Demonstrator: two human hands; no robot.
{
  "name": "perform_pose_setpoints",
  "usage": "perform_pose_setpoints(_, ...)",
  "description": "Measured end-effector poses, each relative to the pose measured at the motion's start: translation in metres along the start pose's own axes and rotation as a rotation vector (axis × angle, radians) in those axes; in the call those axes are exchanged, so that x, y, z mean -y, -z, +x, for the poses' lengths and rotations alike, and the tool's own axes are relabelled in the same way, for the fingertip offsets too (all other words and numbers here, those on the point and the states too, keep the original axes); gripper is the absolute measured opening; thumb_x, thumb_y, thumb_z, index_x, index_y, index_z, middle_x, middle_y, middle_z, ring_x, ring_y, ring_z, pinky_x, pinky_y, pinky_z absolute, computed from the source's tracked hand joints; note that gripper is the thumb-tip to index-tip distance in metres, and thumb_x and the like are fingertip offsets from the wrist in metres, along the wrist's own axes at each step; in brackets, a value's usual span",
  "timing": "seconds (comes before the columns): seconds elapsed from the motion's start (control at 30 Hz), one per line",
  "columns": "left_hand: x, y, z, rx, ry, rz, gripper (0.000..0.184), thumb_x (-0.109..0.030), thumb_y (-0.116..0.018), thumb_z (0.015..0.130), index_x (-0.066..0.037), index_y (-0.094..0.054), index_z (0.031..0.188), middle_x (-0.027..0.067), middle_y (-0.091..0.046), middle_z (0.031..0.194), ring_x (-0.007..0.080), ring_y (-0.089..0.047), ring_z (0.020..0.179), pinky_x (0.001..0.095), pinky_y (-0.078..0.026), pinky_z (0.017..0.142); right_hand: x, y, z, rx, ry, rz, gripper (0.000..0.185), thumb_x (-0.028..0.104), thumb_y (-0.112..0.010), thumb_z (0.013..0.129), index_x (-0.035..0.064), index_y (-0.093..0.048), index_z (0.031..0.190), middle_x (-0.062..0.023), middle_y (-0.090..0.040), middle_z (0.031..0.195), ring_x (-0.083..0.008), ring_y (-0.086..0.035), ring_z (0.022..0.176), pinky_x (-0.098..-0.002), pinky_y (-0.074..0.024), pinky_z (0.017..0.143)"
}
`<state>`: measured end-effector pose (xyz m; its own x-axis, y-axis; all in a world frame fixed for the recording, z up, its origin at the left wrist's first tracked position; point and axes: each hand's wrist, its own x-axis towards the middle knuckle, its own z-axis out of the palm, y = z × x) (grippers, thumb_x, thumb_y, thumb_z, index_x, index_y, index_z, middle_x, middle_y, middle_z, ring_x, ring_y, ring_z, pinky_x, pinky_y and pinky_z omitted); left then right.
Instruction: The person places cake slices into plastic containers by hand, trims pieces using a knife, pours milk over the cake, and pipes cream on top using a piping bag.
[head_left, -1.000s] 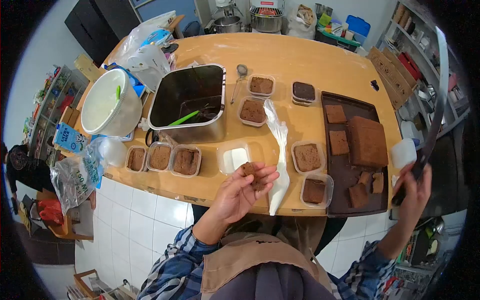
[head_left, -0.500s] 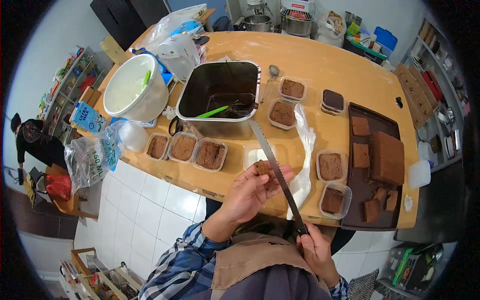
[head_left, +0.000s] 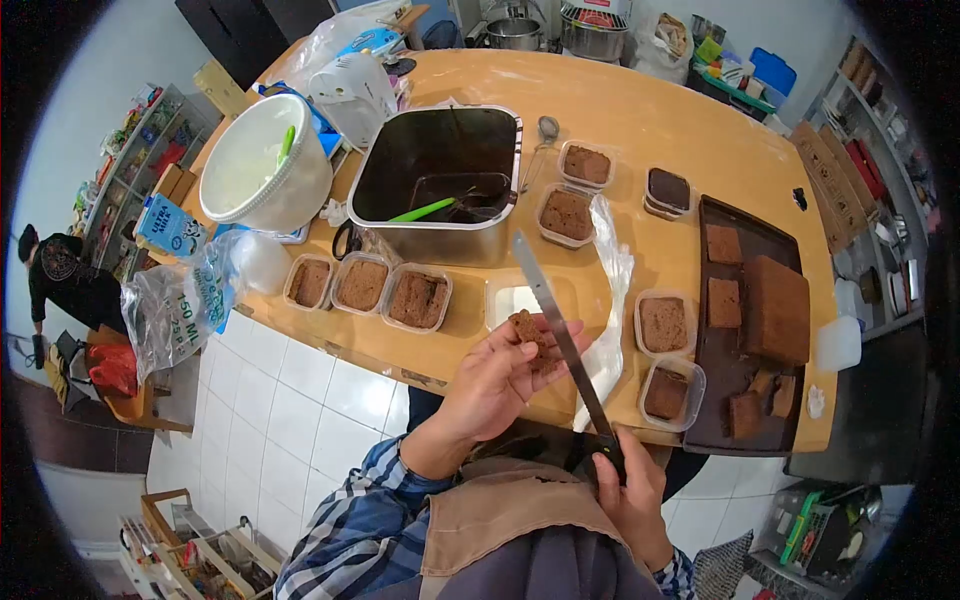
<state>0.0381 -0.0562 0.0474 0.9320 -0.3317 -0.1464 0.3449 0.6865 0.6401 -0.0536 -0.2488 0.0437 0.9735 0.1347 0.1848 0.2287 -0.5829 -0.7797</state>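
My left hand [head_left: 482, 385] is raised at the table's near edge, its fingers closed around a small piece of brown cake [head_left: 526, 328]. My right hand [head_left: 638, 492] grips the black handle of a long serrated knife [head_left: 560, 335]. The blade slants up and left, crossing in front of my left fingertips; whether it touches the cake is unclear. Just beyond lies a clear tub with white cream [head_left: 514, 303] in it, partly hidden by my hand and the blade. A white piping bag [head_left: 608, 290] lies to the right of the knife.
Cake-filled tubs [head_left: 418, 299] stand left, right and behind. A dark tray [head_left: 712, 395] at right bears a cake block [head_left: 777, 312] and cut pieces. A deep metal pan [head_left: 440, 240] with a green-handled whisk and a white bucket [head_left: 268, 170] stand at left. A person [head_left: 62, 285] bends at far left.
The knife has rolled so its flat side shows more, and its tip sits slightly higher. My left hand still holds the cake piece. The whole view has shifted slightly.
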Motion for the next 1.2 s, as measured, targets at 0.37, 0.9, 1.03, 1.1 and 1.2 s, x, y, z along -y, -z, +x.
perform_pose_setpoints(0.37, -0.0006, -0.0059, -0.002, -0.001, -0.046, -0.052, 0.03, -0.004, -0.035, 0.09, 0.003, -0.04, 0.119, 0.022, -0.044, 0.127, 0.0328, -0.043, 0.12, 0.0411, -0.037, 0.1, -0.0005, 0.0015, -0.0014, -0.013, 0.163, -0.161, 0.041, -0.001, -0.062, 0.075, -0.0041, -0.051, 0.114, -0.0161, -0.055, 0.073, -0.0299, -0.056, 0.063, -0.0364, -0.0451, 0.054)
perform_pose_setpoints(0.9, -0.0021, -0.0093, -0.0047, 0.012, -0.06, -0.019, 0.029, -0.007, -0.036, 0.092, 0.0, -0.039, 0.119, 0.0213, -0.043, 0.128, 0.0312, -0.043, 0.12, 0.0401, -0.037, 0.1, 0.0016, 0.0034, -0.0041, -0.006, 0.13, -0.178, 0.041, 0.0, -0.062, 0.074, -0.003, -0.052, 0.113, -0.0152, -0.055, 0.07, -0.0291, -0.055, 0.06, -0.0369, -0.0454, 0.055)
perform_pose_setpoints(1.03, -0.0003, -0.0084, -0.0055, 0.027, -0.073, -0.003, 0.026, -0.008, -0.036, 0.093, -0.001, -0.041, 0.118, 0.0212, -0.042, 0.129, 0.0308, -0.043, 0.121, 0.0395, -0.037, 0.1, 0.0022, 0.0031, -0.0046, -0.012, 0.112, -0.175, 0.04, -0.001, -0.062, 0.073, -0.0029, -0.053, 0.112, -0.0152, -0.055, 0.071, -0.0289, -0.056, 0.061, -0.0369, -0.046, 0.056)
perform_pose_setpoints(1.1, 0.0018, -0.0071, -0.0051, 0.041, -0.084, -0.003, 0.025, -0.009, -0.036, 0.093, -0.002, -0.041, 0.116, 0.021, -0.042, 0.129, 0.0305, -0.043, 0.121, 0.0394, -0.037, 0.1, 0.0001, 0.0024, -0.005, -0.02, 0.129, -0.187, 0.041, -0.002, -0.062, 0.072, -0.0028, -0.053, 0.112, -0.0153, -0.055, 0.071, -0.0289, -0.056, 0.061, -0.0367, -0.0462, 0.056)
perform_pose_setpoints(1.2, 0.0031, -0.0075, -0.006, 0.043, -0.087, 0.008, 0.023, -0.009, -0.036, 0.093, -0.003, -0.042, 0.114, 0.0209, -0.042, 0.129, 0.0302, -0.043, 0.121, 0.0394, -0.037, 0.1, -0.0004, 0.0026, -0.0054, -0.021, 0.132, -0.193, 0.042, -0.002, -0.062, 0.072, -0.0027, -0.053, 0.113, -0.0152, -0.055, 0.071, -0.029, -0.057, 0.062, -0.0366, -0.0464, 0.056)
